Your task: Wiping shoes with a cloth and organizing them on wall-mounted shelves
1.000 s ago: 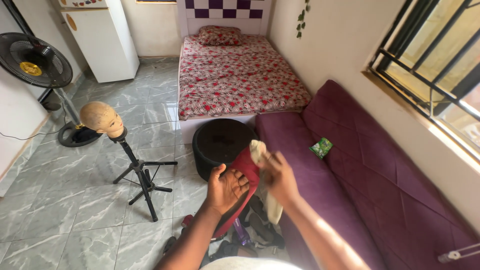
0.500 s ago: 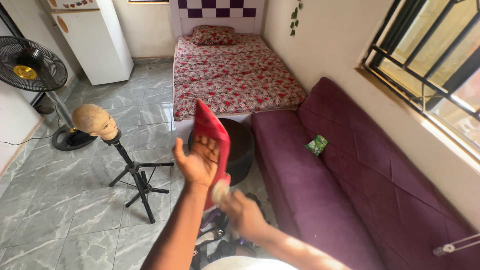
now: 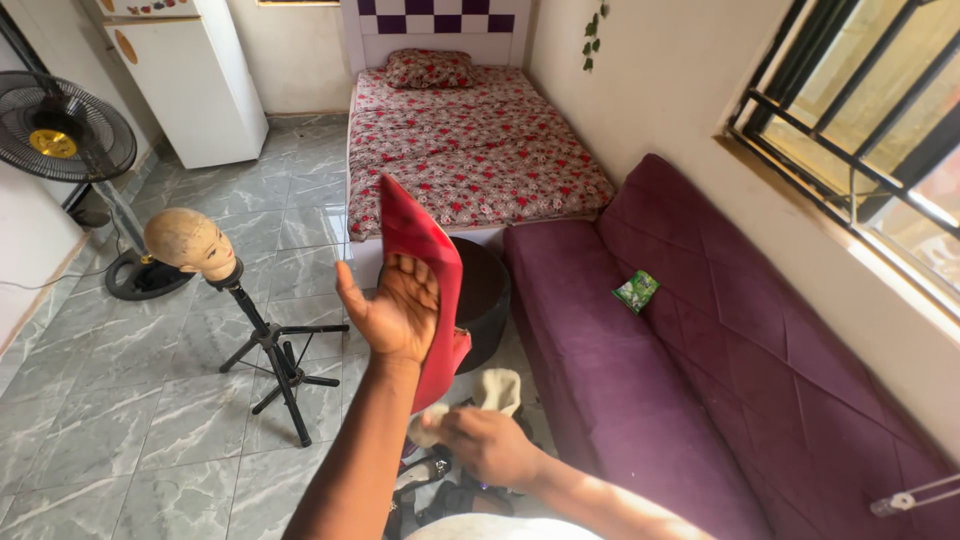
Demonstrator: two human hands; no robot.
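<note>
Holding red shoe (image 3: 425,275) upright, left hand (image 3: 392,312) clamped round it | right hand (image 3: 487,440) pinching cream cloth (image 3: 490,395) at heel end, down from toe a second ago | wiping progressing downward

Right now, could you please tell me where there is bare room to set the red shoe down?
The purple sofa seat is bare apart from a small green packet by the backrest. The tiled floor left of the mannequin head stand is open too. It is crowded below the hands, where other shoes lie.
</note>
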